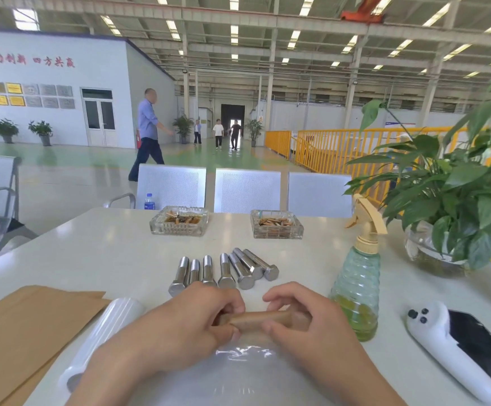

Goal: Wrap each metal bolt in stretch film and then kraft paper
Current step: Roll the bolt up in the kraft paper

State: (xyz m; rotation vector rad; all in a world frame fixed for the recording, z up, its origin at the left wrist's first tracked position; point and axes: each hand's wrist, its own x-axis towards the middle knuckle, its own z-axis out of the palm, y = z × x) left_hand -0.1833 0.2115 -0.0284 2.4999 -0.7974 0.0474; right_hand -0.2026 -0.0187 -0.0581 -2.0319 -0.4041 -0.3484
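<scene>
Both forearms reach forward and angle inward. The left hand [197, 315] and right hand [299, 317] sit close together, palms down, fingers curled, thumbs and fingertips pinching a paper-wrapped roll [260, 317] between them.

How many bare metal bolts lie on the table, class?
7, in one row beyond the hands: four side by side at left, three angled together at right. The left hand may hide more.

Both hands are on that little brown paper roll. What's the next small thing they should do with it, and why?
Probably tuck in the loose paper ends. The left hand and right hand pinch the kraft-wrapped roll, which already looks rolled round; the open ends would let it unroll. After that, seven bare bolts wait on the table.
</scene>
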